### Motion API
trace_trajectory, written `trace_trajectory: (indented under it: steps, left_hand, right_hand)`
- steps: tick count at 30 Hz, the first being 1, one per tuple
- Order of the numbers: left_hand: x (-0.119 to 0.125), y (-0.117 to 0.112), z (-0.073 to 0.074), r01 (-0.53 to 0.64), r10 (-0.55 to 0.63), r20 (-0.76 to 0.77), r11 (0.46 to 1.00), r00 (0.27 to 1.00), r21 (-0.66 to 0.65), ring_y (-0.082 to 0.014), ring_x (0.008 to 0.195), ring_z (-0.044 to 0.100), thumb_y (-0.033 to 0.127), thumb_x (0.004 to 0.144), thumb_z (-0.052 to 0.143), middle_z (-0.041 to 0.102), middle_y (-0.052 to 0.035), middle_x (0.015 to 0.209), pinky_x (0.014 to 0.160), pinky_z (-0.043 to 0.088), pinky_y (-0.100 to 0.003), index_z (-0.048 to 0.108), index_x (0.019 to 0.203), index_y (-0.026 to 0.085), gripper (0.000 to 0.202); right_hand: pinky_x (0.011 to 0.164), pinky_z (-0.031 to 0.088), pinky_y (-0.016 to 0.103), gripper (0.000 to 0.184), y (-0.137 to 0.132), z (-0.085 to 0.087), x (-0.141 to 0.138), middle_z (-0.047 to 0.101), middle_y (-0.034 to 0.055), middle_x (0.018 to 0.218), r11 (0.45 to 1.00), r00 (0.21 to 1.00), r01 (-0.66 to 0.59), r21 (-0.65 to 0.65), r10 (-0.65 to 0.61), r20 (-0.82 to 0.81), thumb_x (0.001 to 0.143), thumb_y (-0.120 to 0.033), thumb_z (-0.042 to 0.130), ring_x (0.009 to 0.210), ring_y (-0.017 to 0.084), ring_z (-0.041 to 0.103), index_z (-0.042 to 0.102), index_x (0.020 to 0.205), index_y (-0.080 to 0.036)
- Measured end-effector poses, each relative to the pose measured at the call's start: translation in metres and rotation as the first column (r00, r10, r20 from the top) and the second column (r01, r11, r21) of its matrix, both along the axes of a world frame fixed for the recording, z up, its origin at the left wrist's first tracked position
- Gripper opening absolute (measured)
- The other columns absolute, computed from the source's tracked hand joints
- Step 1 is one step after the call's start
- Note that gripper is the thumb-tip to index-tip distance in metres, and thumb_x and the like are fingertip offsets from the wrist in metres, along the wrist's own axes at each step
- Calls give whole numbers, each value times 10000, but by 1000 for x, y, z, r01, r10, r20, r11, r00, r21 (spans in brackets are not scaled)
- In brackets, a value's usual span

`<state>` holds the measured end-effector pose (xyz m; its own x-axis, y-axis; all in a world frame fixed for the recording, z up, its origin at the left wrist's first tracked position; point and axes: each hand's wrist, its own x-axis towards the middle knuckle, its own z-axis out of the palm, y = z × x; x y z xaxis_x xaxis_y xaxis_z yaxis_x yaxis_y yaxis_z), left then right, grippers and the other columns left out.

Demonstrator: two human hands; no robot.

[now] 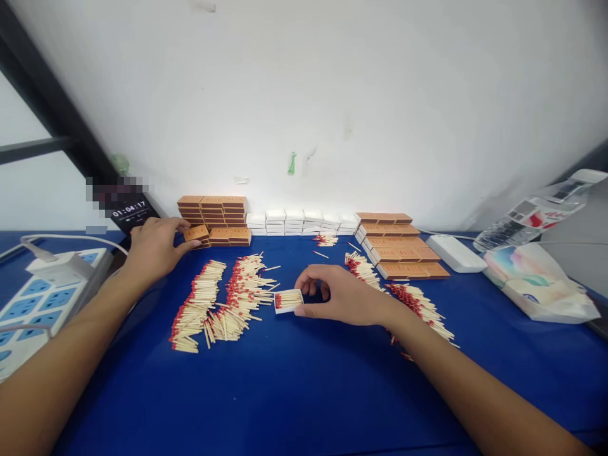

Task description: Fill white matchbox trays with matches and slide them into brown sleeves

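My right hand grips a white matchbox tray by its right end, over the middle of the blue table. Red-tipped matches lie inside the tray. At the back left, the thumb and fingers of my left hand close on an orange-brown matchbox sleeve. That sleeve sits slightly askew at the left front of a stack of similar matchbox sleeves. Between my hands, loose matches are spread in a left pile and a neighbouring pile.
White trays line the wall. More orange boxes stand in steps at right, with matches before them. A power strip and phone are left; a white device, tissue pack and plastic bottle are right.
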<state>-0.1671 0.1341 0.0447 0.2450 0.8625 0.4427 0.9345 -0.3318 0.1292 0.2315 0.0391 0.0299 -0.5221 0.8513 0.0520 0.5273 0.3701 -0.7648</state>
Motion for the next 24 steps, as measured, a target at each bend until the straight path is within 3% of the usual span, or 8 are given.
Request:
trace_trajectory:
  steps: [5, 10, 13, 18, 24]
  left_hand:
    - [14, -8, 3, 9, -10, 11, 997, 1000, 75, -383, 1215, 666, 563, 1086, 583, 769, -205, 1250, 1088, 499, -557, 711, 1264, 102, 511]
    - [58, -42, -9, 204, -216, 100, 972, 971, 118, -284, 1104, 761, 723, 995, 683, 815, -93, 1215, 1005, 608, -432, 747, 1231, 233, 548]
    - [81, -63, -21, 347, -366, 238, 930, 900, 119, -261, 1061, 792, 693, 967, 761, 836, -56, 1187, 955, 648, -401, 771, 1234, 267, 503]
    - [91, -74, -29, 430, -474, 235, 876, 848, 217, -240, 1032, 794, 636, 951, 815, 842, -54, 1140, 947, 669, -384, 794, 1246, 260, 479]
    - [87, -72, -27, 444, -487, 232, 870, 842, 213, -240, 1048, 784, 571, 947, 847, 835, -58, 1162, 949, 681, -387, 795, 1290, 273, 457]
  right_hand:
    - [730, 557, 327, 315, 6, -3, 1, 747, 22, 941, 996, 989, 93, 6, -92, -111, 884, -452, 882, 825, 174, 670, 744, 1054, -225]
    - [693, 565, 343, 309, 8, -7, -2, 775, 44, 953, 927, 939, 305, 218, -253, -234, 888, -448, 857, 833, 201, 706, 711, 1066, -242]
    - [656, 551, 340, 326, 5, -8, -6, 764, 36, 920, 868, 913, 388, 311, -316, -257, 873, -474, 874, 788, 198, 683, 709, 1049, -254]
    - [650, 535, 334, 277, -3, -6, -11, 767, 23, 915, 861, 929, 365, 355, -313, -196, 888, -455, 876, 737, 180, 656, 729, 1023, -263]
    - [661, 546, 342, 279, -7, -4, -13, 760, 16, 890, 870, 950, 312, 381, -288, -121, 889, -460, 873, 705, 180, 644, 730, 1047, -281]
